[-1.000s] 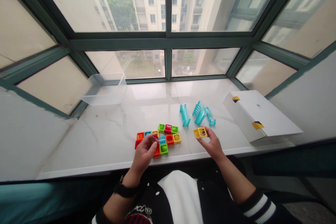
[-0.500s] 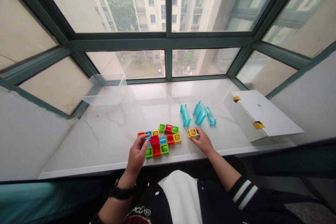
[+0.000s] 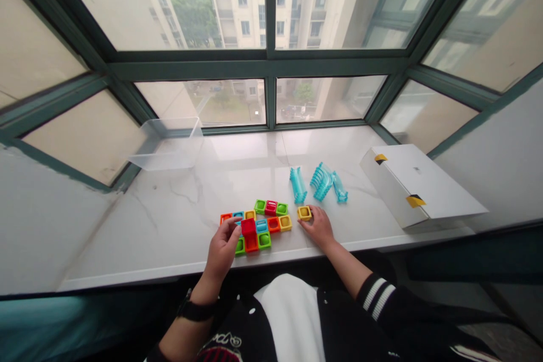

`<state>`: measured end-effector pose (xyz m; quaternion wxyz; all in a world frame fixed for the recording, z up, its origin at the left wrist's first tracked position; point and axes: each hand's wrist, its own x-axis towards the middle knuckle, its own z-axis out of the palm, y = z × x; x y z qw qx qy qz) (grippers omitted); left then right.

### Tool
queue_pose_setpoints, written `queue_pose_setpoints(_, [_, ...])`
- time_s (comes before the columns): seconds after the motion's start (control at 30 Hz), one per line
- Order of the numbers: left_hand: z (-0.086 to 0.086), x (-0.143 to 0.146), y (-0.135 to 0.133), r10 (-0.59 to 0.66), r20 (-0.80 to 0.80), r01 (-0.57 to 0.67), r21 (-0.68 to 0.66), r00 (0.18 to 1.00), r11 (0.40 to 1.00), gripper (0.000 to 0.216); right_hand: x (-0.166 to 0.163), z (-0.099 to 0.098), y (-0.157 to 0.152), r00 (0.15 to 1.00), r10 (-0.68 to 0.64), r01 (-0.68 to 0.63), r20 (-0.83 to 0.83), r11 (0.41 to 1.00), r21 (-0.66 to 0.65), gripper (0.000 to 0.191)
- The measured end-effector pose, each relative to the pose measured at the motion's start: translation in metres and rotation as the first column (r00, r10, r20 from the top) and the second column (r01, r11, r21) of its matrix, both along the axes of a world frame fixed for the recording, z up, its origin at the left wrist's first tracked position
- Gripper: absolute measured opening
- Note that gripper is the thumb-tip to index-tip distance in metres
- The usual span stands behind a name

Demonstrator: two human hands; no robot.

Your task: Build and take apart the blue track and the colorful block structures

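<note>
A cluster of coloured square blocks (image 3: 258,225) lies flat on the white marble sill (image 3: 178,215) in front of me. My left hand (image 3: 223,249) rests at the cluster's left front edge, fingers curled, its fingertips touching the blocks near a raised red block (image 3: 248,227). My right hand (image 3: 319,227) pinches a yellow square block (image 3: 304,213) and holds it on the sill just right of the cluster. Three turquoise ribbed track pieces (image 3: 320,182) lie behind the right hand.
A white cardboard box (image 3: 418,186) with yellow-black tape sits at the right of the sill. A clear plastic tub (image 3: 167,144) stands at the back left by the window. The sill's front edge runs just below my hands.
My right hand has carried the yellow block down and left, from the air to the sill beside the cluster. My left hand drew back a little, uncovering a red block on the cluster.
</note>
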<state>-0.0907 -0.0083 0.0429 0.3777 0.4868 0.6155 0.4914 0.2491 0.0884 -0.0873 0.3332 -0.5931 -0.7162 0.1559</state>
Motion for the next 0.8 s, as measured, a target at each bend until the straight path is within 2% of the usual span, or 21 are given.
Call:
queue_pose_setpoints(0.47, [-0.011, -0.003, 0.003, 0.05, 0.031, -0.051, 0.036, 0.998, 0.998, 0.045, -0.001, 0.0, -0.002, 0.999, 0.009, -0.012, 0.051, 0.999, 0.052, 0.051])
queue_pose_setpoints(0.8, [-0.019, -0.009, 0.004, 0.09, 0.009, -0.09, 0.0, 0.996, 0.996, 0.048, 0.0, -0.002, -0.001, 0.999, 0.015, -0.018, 0.043, 0.998, 0.052, 0.052])
